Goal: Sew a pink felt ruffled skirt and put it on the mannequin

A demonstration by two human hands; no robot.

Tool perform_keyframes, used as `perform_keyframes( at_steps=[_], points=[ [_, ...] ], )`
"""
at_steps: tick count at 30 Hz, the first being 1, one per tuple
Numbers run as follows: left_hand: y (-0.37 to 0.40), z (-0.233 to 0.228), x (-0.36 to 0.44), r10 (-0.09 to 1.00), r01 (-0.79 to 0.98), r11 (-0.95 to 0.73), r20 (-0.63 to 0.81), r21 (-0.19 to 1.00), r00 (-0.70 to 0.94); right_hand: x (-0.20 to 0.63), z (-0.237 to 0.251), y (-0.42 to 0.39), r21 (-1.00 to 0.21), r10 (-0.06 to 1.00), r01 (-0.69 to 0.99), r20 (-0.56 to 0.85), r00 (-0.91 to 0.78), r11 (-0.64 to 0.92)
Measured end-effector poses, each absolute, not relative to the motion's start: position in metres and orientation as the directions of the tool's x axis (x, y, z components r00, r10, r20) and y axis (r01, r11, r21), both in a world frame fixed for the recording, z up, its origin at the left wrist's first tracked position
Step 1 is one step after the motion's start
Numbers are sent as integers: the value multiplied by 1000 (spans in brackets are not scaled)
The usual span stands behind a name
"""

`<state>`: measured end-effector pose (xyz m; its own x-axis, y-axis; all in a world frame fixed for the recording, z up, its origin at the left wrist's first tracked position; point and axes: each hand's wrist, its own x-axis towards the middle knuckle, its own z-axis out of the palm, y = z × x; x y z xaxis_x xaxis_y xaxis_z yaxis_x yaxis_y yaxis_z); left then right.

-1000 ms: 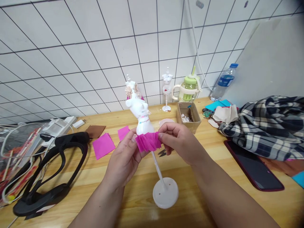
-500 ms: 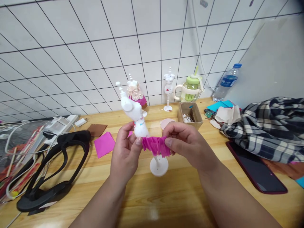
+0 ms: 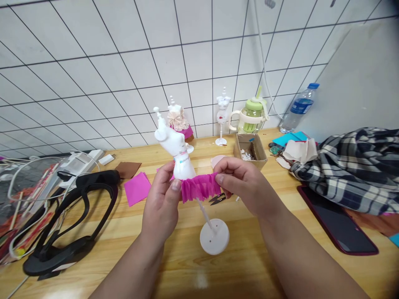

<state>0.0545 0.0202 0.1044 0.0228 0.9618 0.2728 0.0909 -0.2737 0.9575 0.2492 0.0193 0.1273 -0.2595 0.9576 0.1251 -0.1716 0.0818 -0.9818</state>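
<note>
At the far left lie cables and a black headset on the wooden table, with a brown square and a pink sheet just past them. The left hand is closed on the waist of the white mannequin, thumb pressing one end of the pleated pink strip against it. Half a second ago the mannequin stood nearly upright in the grip, its round base right under the strip; now the bust leans left and the rod slants down to the right, so the base has swung out lower and nearer. The strip lies flatter and wider round the waist than before, which reads as the pleats being drawn further round the figure. The right hand pinches the strip's other end between thumb and fingers. The small snips, hidden a moment ago, show on the table just under that hand. Behind stand a dressed mannequin, a bare one, a green cup, a cardboard box, a bottle, plaid cloth and a phone
</note>
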Motion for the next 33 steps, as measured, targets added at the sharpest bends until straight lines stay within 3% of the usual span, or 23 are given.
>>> perform_keyframes(
  at_steps=[4,11,15,26,33],
  points=[
    [19,113,56,969,76,-241,236,968,73,247,126,22,-992,968,-116,80,-238,54],
    [23,108,57,973,-224,18,34,974,227,245,127,22,-997,968,-69,-19,-250,-37],
    [24,104,55,964,-280,98,-21,955,265,243,126,23,-988,959,-100,-85,-270,-116],
    [24,108,50,961,-284,72,10,956,277,241,128,24,-965,926,-170,-129,-354,-199],
    [23,107,52,967,-254,-10,74,967,243,244,126,26,-890,867,-336,-120,-484,-310]
  ],
)
